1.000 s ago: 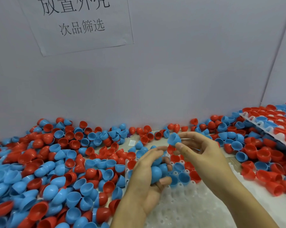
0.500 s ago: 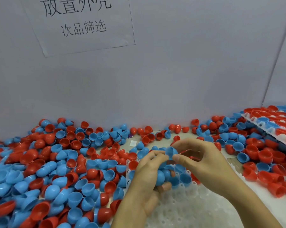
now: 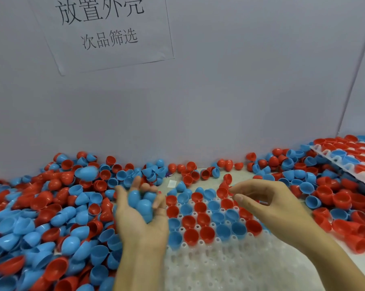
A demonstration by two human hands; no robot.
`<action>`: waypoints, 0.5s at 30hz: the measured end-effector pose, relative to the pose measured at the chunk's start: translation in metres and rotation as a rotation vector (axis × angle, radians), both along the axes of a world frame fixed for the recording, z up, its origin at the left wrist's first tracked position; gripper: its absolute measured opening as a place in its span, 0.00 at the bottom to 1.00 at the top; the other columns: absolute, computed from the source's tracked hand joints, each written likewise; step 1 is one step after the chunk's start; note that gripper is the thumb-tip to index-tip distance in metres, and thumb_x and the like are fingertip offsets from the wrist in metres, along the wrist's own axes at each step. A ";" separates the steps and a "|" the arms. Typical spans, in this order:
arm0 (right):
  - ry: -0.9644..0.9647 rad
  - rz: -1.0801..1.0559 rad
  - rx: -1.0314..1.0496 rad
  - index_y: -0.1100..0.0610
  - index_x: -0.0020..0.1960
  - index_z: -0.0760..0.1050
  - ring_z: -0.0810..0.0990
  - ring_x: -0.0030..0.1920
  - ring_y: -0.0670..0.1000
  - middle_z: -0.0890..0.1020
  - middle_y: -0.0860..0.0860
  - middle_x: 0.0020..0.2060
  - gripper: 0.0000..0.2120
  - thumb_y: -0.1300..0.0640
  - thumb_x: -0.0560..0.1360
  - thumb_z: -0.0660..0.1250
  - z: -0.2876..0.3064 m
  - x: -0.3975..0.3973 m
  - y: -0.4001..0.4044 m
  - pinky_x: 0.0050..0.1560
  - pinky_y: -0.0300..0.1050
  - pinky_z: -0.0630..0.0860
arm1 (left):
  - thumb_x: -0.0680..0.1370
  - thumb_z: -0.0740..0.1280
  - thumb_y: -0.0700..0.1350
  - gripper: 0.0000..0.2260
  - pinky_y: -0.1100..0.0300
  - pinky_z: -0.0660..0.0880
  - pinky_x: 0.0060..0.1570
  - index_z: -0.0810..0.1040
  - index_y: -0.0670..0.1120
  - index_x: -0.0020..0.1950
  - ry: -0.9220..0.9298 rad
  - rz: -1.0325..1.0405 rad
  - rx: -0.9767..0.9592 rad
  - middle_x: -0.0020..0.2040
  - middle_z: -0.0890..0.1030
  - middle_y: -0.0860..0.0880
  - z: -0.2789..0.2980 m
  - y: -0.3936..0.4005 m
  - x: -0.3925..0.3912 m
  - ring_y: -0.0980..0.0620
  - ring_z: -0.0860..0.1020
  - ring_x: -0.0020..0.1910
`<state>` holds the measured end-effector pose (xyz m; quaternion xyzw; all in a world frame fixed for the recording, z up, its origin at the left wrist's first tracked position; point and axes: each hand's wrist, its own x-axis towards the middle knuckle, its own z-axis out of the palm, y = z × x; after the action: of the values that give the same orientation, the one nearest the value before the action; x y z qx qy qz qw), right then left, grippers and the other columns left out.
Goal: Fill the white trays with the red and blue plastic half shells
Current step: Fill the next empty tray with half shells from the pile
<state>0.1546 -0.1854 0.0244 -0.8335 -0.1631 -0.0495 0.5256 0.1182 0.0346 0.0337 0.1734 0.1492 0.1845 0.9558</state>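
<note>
Glossy plastic half shells (image 3: pixel 206 234)

Loose red and blue plastic half shells (image 3: pixel 51 211) heap around a partly filled white dimpled plastic tray (image 3: pixel 229 267); several fill its far rows.
</note>
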 end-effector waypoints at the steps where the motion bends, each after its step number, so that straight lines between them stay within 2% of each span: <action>1: -0.001 0.002 -0.004 0.42 0.47 0.82 0.82 0.45 0.36 0.84 0.34 0.42 0.07 0.55 0.75 0.72 -0.001 0.000 0.002 0.43 0.28 0.78 | 0.83 0.62 0.54 0.15 0.67 0.66 0.20 0.77 0.44 0.49 0.036 -0.068 0.042 0.35 0.76 0.49 -0.001 -0.004 -0.001 0.57 0.74 0.29; 4: -0.004 0.032 -0.013 0.43 0.48 0.83 0.83 0.45 0.39 0.84 0.37 0.43 0.07 0.55 0.76 0.71 0.000 -0.002 0.006 0.48 0.34 0.81 | 0.83 0.60 0.52 0.15 0.63 0.67 0.21 0.75 0.42 0.47 0.072 -0.321 0.177 0.35 0.75 0.44 -0.004 -0.029 -0.001 0.52 0.72 0.31; 8: -0.011 0.145 0.051 0.39 0.48 0.82 0.84 0.44 0.46 0.85 0.44 0.42 0.06 0.50 0.74 0.72 0.003 -0.009 0.020 0.50 0.41 0.82 | 0.75 0.60 0.45 0.09 0.58 0.69 0.34 0.74 0.40 0.49 0.048 -0.489 0.357 0.40 0.74 0.42 -0.010 -0.046 0.002 0.51 0.72 0.35; 11: -0.016 0.177 0.047 0.35 0.49 0.79 0.83 0.44 0.46 0.82 0.43 0.42 0.09 0.47 0.72 0.74 0.001 -0.013 0.033 0.49 0.40 0.81 | 0.82 0.60 0.43 0.13 0.52 0.81 0.41 0.78 0.35 0.58 0.086 -0.528 0.384 0.49 0.84 0.39 -0.015 -0.056 0.004 0.44 0.85 0.46; 13: -0.017 0.133 0.017 0.35 0.48 0.77 0.81 0.44 0.43 0.81 0.40 0.43 0.10 0.46 0.70 0.75 0.000 -0.014 0.038 0.46 0.35 0.80 | 0.82 0.63 0.44 0.15 0.48 0.83 0.46 0.76 0.35 0.64 0.095 -0.501 0.372 0.54 0.84 0.36 -0.015 -0.058 0.004 0.39 0.85 0.53; 15: 0.011 0.101 0.034 0.38 0.47 0.78 0.82 0.43 0.43 0.81 0.39 0.42 0.09 0.49 0.71 0.75 -0.001 -0.013 0.038 0.45 0.35 0.80 | 0.81 0.64 0.45 0.18 0.42 0.81 0.56 0.75 0.35 0.66 0.095 -0.491 0.388 0.59 0.82 0.33 -0.015 -0.059 0.005 0.36 0.83 0.58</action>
<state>0.1411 -0.1477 0.0236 -0.8155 -0.2010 -0.0212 0.5423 0.1229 -0.0245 0.0192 0.3920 0.1094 -0.0348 0.9128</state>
